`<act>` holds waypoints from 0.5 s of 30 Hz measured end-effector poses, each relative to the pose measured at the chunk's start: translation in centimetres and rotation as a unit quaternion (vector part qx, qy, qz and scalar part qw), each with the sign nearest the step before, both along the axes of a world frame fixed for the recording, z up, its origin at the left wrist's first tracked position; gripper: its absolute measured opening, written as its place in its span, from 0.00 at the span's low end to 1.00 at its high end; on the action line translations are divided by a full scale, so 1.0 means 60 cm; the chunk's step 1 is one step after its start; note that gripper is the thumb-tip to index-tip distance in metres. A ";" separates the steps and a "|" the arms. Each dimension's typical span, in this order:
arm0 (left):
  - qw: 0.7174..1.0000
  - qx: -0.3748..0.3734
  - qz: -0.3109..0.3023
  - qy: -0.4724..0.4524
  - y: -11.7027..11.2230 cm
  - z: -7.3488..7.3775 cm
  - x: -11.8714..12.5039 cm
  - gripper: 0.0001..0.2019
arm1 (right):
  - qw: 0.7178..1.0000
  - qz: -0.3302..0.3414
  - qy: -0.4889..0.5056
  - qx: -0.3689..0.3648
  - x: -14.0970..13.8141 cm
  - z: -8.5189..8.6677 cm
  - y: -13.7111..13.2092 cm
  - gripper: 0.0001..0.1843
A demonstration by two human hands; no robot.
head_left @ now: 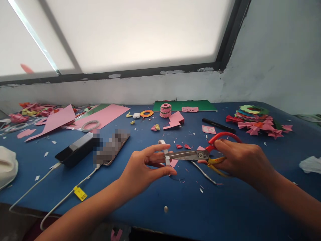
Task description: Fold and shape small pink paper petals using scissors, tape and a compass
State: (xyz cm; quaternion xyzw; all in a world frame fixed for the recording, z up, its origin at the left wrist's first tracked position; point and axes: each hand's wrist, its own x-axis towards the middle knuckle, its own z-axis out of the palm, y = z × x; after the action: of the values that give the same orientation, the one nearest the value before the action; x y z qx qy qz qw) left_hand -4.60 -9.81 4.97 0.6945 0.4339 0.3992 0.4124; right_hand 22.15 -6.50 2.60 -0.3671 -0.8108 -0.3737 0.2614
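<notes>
My left hand (144, 165) is closed on a narrow roll of white tape (167, 161), with the index finger above and the thumb below. In my right hand (240, 154) is a pair of scissors (187, 155) with one red and one yellow handle loop. The blades point left and their tips meet the white tape between my left fingers. The blades look nearly closed, and part of the tape is hidden by the fingers. Small pink paper pieces (187, 146) and a white cable (204, 172) lie on the blue table (190, 214) beneath the scissors.
A black power bank (75, 149) and a phone (114, 147) with cables lie to the left. Pink paper sheets (107, 115) and another tape roll (90, 125) are behind them. A stacked pink paper ring (165, 110), a black pen (218, 125) and folded paper pieces (258, 125) stand farther back.
</notes>
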 end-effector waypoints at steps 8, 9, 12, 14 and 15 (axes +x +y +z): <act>0.995 -0.074 -0.021 -0.068 -0.002 0.002 0.004 0.23 | 1.000 -0.011 -0.017 0.023 0.005 0.003 -0.004 0.17; 0.995 -0.073 -0.018 -0.066 -0.003 0.002 0.005 0.24 | 0.999 -0.011 -0.018 0.025 0.005 0.003 -0.004 0.16; 0.998 -0.048 -0.007 -0.033 -0.004 0.003 0.004 0.24 | 0.999 -0.005 -0.009 0.033 0.005 0.001 -0.004 0.17; 1.000 0.004 0.016 0.020 0.000 0.006 -0.001 0.23 | 0.999 0.010 0.001 0.034 0.004 0.000 -0.003 0.18; 0.996 0.043 0.040 0.061 0.005 0.008 -0.007 0.23 | 0.999 0.018 0.007 0.034 0.003 0.000 -0.003 0.19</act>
State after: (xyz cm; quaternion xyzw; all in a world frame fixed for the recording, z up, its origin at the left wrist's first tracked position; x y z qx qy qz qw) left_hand -5.02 -9.52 5.44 0.7170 0.4680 0.3905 0.3382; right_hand 22.31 -6.70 2.60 -0.3455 -0.8023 -0.3939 0.2862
